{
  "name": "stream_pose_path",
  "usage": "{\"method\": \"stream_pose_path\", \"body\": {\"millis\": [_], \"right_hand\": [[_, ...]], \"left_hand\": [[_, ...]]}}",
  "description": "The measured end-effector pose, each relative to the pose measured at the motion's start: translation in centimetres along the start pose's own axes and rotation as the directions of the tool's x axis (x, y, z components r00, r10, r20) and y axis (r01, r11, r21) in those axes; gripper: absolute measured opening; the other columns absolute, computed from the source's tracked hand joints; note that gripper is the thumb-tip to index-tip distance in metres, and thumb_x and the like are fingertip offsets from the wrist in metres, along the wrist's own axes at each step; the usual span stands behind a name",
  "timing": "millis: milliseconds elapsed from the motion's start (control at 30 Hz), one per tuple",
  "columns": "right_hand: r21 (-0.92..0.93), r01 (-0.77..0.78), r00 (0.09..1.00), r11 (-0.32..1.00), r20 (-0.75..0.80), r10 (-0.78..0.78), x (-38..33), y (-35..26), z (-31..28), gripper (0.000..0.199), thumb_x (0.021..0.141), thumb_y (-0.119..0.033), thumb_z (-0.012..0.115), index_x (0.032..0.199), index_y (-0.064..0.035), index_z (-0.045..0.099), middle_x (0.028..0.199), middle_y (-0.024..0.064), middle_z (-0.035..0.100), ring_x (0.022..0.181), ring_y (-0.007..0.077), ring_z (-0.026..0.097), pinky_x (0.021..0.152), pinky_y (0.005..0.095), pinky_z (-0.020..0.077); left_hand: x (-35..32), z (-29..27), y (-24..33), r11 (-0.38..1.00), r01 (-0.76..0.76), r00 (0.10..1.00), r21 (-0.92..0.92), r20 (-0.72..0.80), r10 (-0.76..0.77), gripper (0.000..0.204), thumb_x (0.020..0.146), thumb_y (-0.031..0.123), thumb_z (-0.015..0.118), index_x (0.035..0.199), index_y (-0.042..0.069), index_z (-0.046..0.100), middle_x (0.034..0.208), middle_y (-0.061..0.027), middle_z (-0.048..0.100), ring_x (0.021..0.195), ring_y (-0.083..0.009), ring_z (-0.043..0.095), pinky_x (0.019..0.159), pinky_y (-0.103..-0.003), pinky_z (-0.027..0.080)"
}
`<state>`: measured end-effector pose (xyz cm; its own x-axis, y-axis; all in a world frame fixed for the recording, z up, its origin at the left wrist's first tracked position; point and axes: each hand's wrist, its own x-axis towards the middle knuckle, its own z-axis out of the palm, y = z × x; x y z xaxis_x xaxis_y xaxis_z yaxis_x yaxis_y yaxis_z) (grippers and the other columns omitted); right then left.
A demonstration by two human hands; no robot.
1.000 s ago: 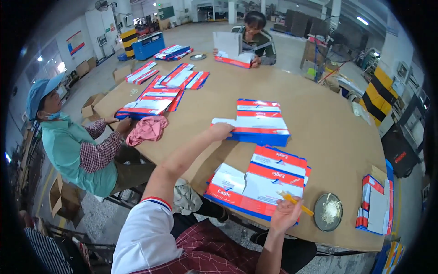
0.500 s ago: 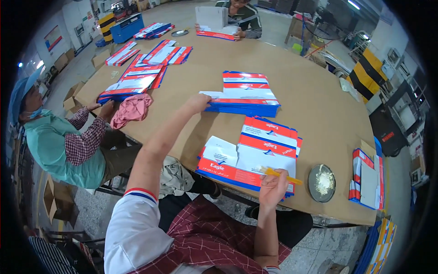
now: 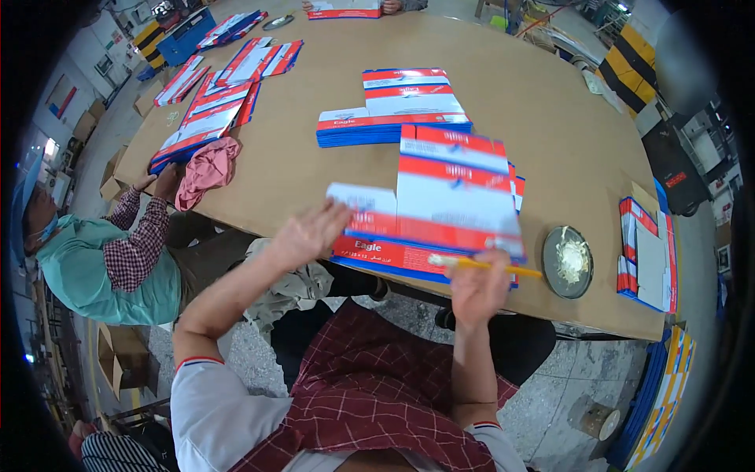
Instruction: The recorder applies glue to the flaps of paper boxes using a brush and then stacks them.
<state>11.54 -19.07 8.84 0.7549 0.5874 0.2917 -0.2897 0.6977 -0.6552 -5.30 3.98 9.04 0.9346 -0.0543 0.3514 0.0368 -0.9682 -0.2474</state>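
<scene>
My left hand [image 3: 309, 234] grips the left edge of a flat red, white and blue carton blank [image 3: 452, 206]. The blank sits over another flat carton [image 3: 381, 256], whose front strip shows below it. In my right hand [image 3: 480, 295] is a yellow-handled brush [image 3: 523, 271] with a whitish tip, pointing left across the blank's near edge. Whether my right fingers also touch the blank, I cannot tell. To the right lies a round dark dish [image 3: 554, 285] holding white paste [image 3: 572, 258]. Beyond the blank is a stack of flat cartons [image 3: 377, 135].
A folded carton piece [image 3: 649, 259] lies at the table's right edge. On the left, a co-worker [image 3: 106, 267] sits by more carton stacks [image 3: 206, 118] and a pink cloth [image 3: 208, 173]. Another person's hands hold a carton [image 3: 344, 12] across the table [image 3: 543, 118].
My left hand has drawn a carton blank from the far stack toward me, over the near carton. My right hand keeps the brush and has moved slightly up and right. The view has tilted down.
</scene>
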Motion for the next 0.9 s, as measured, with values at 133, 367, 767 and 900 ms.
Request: {"method": "stream_pose_path", "body": {"millis": [133,367,767,900], "right_hand": [[-0.028,-0.177,0.973,0.984,-0.152,0.171,1.5,6.3,-2.9,0.023,0.094,-0.024,0.04,0.089,-0.0033,0.048,0.063,0.0067,0.051,0.056,0.0142,0.051,0.058,0.0297,0.0449],[0.049,-0.287,0.886,0.957,-0.366,0.285,2.1,7.0,-2.7,0.019,0.093,-0.024,0.044,0.09,-0.0055,0.05,0.067,0.0044,0.051,0.063,0.009,0.049,0.054,0.0239,0.0398],[-0.037,-0.345,0.881,0.938,-0.357,0.31,2.0,6.7,-3.5,0.015,0.091,-0.02,0.047,0.088,-0.0058,0.051,0.079,0.0051,0.054,0.058,0.0126,0.052,0.083,0.0332,0.0436],[-0.134,-0.352,0.913,0.926,-0.268,0.308,1.9,6.7,-3.2,0.013,0.091,-0.018,0.047,0.089,-0.0051,0.051,0.072,0.004,0.056,0.058,0.0129,0.053,0.096,0.0382,0.0353]], "left_hand": [[-2.6,2.0,2.0,0.984,0.021,0.977,-0.176,0.213,0.017,0.042,0.075,0.016,0.057,0.115,0.004,0.05,0.114,-0.0092,0.055,0.108,-0.0261,0.051,0.087,-0.035,0.044],[2.1,3.7,3.9,0.81,0.44,0.894,-0.388,0.099,-0.438,0.03,0.078,0.011,0.054,0.107,0.003,0.054,0.107,-0.0116,0.054,0.102,-0.0269,0.05,0.085,-0.042,0.037],[2.5,7.1,5.7,0.642,0.554,0.79,-0.53,0.09,-0.607,0.039,0.063,-0.004,0.055,0.1,0.008,0.056,0.1,-0.0111,0.05,0.099,-0.0252,0.047,0.088,-0.043,0.029],[1.1,7.4,5.9,0.576,0.524,0.759,-0.627,0.037,-0.65,0.03,0.059,-0.006,0.056,0.084,0.01,0.057,0.093,-0.0068,0.053,0.096,-0.0244,0.049,0.089,-0.044,0.028]]}}
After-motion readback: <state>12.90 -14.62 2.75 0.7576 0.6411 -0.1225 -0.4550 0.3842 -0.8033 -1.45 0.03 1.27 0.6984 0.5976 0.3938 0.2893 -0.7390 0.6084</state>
